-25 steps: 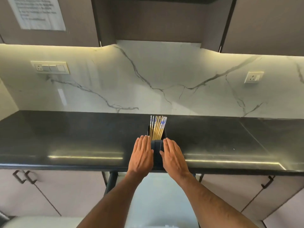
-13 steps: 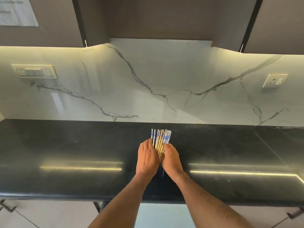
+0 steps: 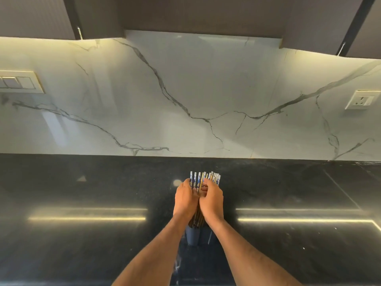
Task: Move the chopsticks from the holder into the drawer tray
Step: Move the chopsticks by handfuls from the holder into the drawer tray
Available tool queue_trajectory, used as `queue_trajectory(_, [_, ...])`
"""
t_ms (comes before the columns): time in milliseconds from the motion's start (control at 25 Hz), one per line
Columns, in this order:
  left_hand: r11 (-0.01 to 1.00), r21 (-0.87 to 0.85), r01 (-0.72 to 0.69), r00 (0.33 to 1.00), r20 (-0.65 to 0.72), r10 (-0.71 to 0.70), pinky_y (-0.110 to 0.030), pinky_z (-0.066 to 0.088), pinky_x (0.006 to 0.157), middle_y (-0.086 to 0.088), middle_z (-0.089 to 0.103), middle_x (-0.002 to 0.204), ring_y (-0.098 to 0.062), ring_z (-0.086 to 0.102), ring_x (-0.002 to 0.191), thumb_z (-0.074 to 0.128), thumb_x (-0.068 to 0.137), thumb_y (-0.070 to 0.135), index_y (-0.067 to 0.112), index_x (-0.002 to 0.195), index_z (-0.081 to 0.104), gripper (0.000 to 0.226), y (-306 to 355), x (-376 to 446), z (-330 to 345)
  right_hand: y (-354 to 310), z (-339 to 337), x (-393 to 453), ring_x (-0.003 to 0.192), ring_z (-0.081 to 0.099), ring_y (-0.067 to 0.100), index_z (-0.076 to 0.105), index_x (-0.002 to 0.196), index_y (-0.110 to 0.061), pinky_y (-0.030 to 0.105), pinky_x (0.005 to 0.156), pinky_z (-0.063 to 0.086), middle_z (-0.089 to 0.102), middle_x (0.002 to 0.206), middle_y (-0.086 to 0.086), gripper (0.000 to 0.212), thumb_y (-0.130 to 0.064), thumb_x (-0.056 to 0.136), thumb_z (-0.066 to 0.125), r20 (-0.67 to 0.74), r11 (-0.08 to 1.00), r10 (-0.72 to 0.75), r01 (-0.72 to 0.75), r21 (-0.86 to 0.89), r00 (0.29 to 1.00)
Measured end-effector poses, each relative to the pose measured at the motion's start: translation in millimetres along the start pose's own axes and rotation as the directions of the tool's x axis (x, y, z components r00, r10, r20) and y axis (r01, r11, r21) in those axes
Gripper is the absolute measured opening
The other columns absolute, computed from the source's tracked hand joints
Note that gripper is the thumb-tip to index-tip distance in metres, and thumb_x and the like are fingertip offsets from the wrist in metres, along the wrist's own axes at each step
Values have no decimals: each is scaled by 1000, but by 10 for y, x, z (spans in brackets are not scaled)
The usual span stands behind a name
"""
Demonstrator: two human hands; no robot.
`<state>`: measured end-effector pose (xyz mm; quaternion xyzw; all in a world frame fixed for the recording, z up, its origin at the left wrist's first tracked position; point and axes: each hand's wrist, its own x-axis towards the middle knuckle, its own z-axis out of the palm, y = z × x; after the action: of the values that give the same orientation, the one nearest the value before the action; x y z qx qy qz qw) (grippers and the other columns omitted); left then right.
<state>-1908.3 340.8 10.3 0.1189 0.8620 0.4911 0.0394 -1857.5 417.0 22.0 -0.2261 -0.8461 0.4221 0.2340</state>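
A bundle of several chopsticks with blue-and-white patterned tops is clasped between both my hands over the black countertop. My left hand wraps its left side and my right hand its right side, fingers closed around the sticks. Their lower ends show dark between my wrists, just above the dark blue holder, which stands on the counter under my forearms. I cannot tell whether the tips are still inside the holder. No drawer or tray is in view.
The black countertop runs left to right, with a marble backsplash behind it. Dark wall cabinets hang overhead. A switch plate sits far left, a socket far right.
My hands slid up from the holder's sides and closed around the chopsticks, lifting the bundle upward. The view has tilted up, so the lower cabinets dropped out of sight.
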Motion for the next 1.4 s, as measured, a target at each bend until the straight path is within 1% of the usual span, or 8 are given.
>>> queue_trajectory(120, [996, -92, -8, 1000, 10, 9, -40, 59, 81, 0, 68, 96, -15, 66, 87, 47, 98, 10, 17, 105, 62, 18, -36, 69, 14, 11, 68, 34, 94, 65, 6, 64, 122, -18, 13, 80, 48, 67, 105, -7, 31, -5, 94, 63, -10, 999, 34, -34, 13, 999])
queue_trajectory(320, [984, -178, -14, 1000, -10, 12, -34, 59, 78, 3, 71, 93, -11, 68, 85, 48, 99, 7, 17, 107, 67, 23, -96, 91, -3, 8, 150, 81, 104, 66, 15, 66, 125, -12, 24, 91, 50, 71, 112, 2, 31, -6, 96, 61, 32, 999, 36, -37, 17, 999])
queue_trajectory(520, [985, -171, -28, 999, -39, 22, -16, 51, 67, 2, 69, 89, -7, 66, 80, 52, 98, 3, 13, 101, 68, 19, -135, 56, -48, 32, 166, 130, 94, 66, 12, 68, 112, -15, 15, 77, 47, 70, 100, -2, 21, -6, 93, 67, 91, 992, 89, -96, 86, 992])
queue_trajectory(640, [979, -203, -27, 999, -49, 17, -8, 48, 59, 4, 68, 86, 2, 65, 72, 52, 98, 0, 15, 102, 67, 21, -142, 27, -105, 23, 131, 150, 88, 71, 16, 65, 111, -16, 33, 74, 61, 73, 99, 2, 18, -10, 94, 67, 183, 973, 143, -172, 157, 973])
queue_trajectory(800, [971, -239, -11, 999, -42, 1, -13, 53, 60, 5, 70, 88, -4, 68, 73, 53, 98, 1, 18, 109, 65, 24, -139, -15, -162, 12, 71, 133, 55, 70, 16, 60, 120, -20, 29, 46, 55, 75, 91, 7, 22, -15, 99, 62, 365, 928, 202, -296, 224, 909])
queue_trajectory(960, [964, -264, 14, 999, -31, -23, -15, 55, 63, 5, 71, 91, -3, 70, 77, 55, 98, 3, 17, 111, 64, 21, -157, -68, -204, -7, 10, 83, 59, 69, 21, 64, 118, -21, 31, 49, 53, 75, 87, 13, 20, -14, 100, 61, 460, 938, 154, -276, 211, 874])
queue_trajectory(1280, [935, -355, -3, 997, -74, -25, -7, 51, 58, 7, 69, 93, 9, 67, 75, 60, 97, 7, 21, 112, 58, 21, 16, -162, -300, -107, -30, -27, 49, 67, 17, 73, 98, -17, 26, 42, 49, 72, 71, 10, 13, -8, 97, 64, 263, 947, 119, -189, 259, 957])
queue_trajectory(1400, [887, -461, -32, 998, -67, 1, -13, 53, 56, 0, 72, 84, -3, 69, 65, 60, 98, 12, 19, 116, 56, 19, 144, -217, -355, -209, -97, 7, 45, 64, 14, 75, 95, -14, 23, 39, 46, 70, 64, 6, 14, -5, 95, 65, 184, 942, 94, -147, 300, 978])
